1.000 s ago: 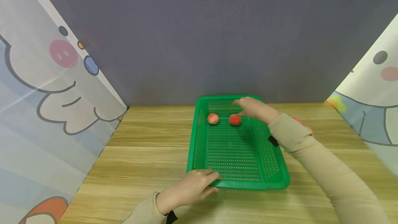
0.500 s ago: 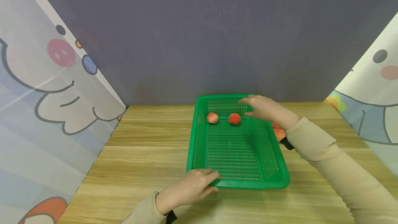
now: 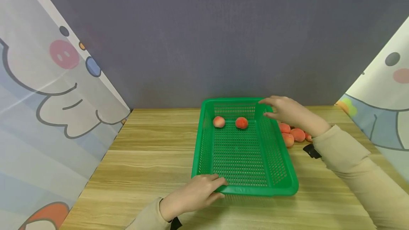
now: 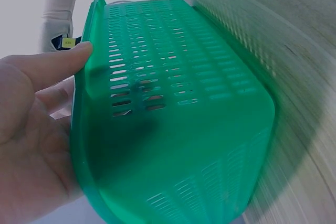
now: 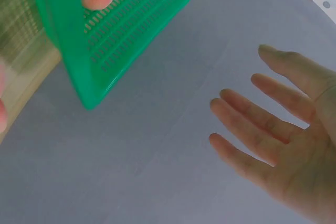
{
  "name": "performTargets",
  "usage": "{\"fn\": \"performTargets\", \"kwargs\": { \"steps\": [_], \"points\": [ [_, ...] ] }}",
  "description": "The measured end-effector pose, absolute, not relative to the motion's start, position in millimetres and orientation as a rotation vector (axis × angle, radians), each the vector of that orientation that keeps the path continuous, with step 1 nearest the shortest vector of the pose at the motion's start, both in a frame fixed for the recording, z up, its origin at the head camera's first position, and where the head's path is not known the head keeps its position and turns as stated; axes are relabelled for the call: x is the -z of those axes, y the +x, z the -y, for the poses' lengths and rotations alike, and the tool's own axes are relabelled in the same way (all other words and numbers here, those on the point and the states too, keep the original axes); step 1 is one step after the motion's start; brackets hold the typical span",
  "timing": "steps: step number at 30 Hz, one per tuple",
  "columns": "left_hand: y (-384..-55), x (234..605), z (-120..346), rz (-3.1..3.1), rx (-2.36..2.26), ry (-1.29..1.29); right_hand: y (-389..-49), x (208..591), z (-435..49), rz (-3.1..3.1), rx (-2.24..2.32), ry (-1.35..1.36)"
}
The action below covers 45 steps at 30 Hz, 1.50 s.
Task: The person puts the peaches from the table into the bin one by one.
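A green perforated plastic basket (image 3: pixel 249 189) rests on the table, with two peaches inside near its far end: a pale pink peach (image 3: pixel 219 121) and a redder peach (image 3: pixel 241 122). My left hand (image 3: pixel 198 192) grips the near-left rim, and in the left wrist view its thumb lies over the edge while the other fingers are partly behind it. Over the far right corner hangs my right hand (image 3: pixel 289 113), holding nothing; the right wrist view has its fingers (image 5: pixel 252 124) spread and apart from the basket. Several peaches (image 3: pixel 298 135) lie against the basket's right outer side, partly below the right forearm.
The wood-grain table (image 3: pixel 150 144) extends to both sides of the basket. Behind it rises a grey panel (image 3: pixel 204 42), close to the basket's far rim. Cartoon-printed sheets (image 3: pixel 28 127) stand along the left and right sides.
My right hand has moved right, away from the redder peach and out toward the basket's far right corner, uncovering the peaches outside. The left hand and basket stay put.
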<state>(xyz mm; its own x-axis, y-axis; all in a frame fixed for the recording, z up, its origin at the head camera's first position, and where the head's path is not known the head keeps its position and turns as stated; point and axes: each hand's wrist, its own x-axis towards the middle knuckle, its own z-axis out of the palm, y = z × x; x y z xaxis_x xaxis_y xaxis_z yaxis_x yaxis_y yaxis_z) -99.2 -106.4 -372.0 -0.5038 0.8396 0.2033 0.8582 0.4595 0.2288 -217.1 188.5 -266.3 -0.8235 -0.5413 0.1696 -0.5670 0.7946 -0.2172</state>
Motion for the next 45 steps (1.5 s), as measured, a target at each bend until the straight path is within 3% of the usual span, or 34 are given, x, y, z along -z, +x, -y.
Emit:
{"fn": "performTargets", "kwargs": {
  "steps": [31, 45],
  "points": [
    [-97.7, 370.6, 105.9, 2.614, 0.465, -1.532, -209.0, 299.1, -253.9, 2.863, -0.395, 0.708],
    [-98.4, 372.7, 105.8, 2.582, 0.448, -1.533, -211.1, 332.8, -264.1, 2.860, -0.527, 0.718]
  ]
}}
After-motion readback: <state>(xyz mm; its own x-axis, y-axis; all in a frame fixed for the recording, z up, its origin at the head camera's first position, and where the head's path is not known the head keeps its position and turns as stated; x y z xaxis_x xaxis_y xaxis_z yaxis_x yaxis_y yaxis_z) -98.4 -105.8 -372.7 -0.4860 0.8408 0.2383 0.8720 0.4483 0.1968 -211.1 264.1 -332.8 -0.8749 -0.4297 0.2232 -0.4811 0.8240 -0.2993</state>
